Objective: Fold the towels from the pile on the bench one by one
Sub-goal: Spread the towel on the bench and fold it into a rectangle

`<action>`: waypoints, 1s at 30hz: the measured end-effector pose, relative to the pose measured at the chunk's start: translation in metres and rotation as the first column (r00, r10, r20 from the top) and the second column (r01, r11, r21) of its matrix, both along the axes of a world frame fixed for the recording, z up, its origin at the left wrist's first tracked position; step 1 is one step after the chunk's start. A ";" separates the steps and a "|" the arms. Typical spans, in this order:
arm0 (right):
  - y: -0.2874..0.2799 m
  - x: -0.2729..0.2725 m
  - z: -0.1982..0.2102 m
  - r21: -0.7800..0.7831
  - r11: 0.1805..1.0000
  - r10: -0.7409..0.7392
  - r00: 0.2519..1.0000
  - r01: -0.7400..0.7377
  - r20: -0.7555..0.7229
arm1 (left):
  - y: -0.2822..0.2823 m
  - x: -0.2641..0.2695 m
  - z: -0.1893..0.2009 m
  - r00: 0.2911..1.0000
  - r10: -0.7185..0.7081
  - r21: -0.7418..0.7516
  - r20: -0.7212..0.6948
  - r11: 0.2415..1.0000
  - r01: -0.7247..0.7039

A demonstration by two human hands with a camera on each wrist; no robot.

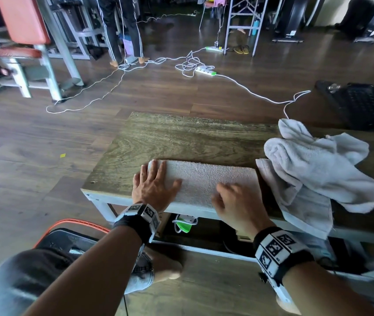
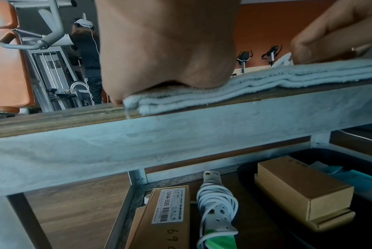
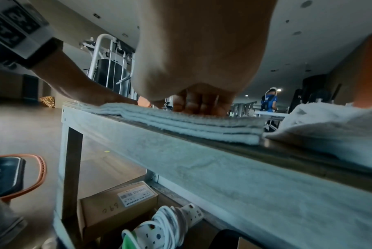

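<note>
A light grey towel [image 1: 206, 181] lies folded into a long layered strip along the near edge of the wooden bench [image 1: 181, 137]. My left hand [image 1: 154, 185] lies flat on the strip's left end, fingers straight and spread. My right hand [image 1: 231, 201] rests on the right half, blurred, with fingers bent and tips touching the top layer. The left wrist view shows the palm [image 2: 166, 50] pressing the stacked layers [image 2: 223, 91]. From the right wrist I see bent fingers [image 3: 200, 104] on the towel [image 3: 181, 123]. The crumpled pile [image 1: 318, 169] sits just right of the strip.
Cardboard boxes [image 2: 304, 190] and a coiled white power strip [image 2: 215, 203] lie under the bench. A black seat with an orange rim [image 1: 72, 226] is at my lower left. White cables [image 1: 181, 62] trail over the floor, and a person [image 1: 124, 28] stands beyond them.
</note>
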State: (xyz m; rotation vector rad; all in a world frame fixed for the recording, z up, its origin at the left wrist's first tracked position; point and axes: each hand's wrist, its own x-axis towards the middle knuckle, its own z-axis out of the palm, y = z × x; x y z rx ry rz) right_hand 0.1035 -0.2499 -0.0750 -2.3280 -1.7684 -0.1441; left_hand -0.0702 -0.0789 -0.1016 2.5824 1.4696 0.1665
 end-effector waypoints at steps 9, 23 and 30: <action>0.001 0.007 0.003 -0.058 0.992 -0.111 0.993 0.108 -0.050 | -0.040 0.014 0.028 0.951 0.269 0.045 -0.155 0.963 -0.265; -0.008 -0.006 -0.001 -0.127 0.990 -0.085 0.980 0.063 -0.178 | -0.042 -0.004 0.059 0.913 0.164 -0.333 0.373 0.942 -0.033; -0.022 -0.006 -0.014 0.016 0.999 0.046 0.984 -0.044 -0.173 | -0.053 0.010 0.089 0.530 0.461 -0.671 0.712 0.670 0.318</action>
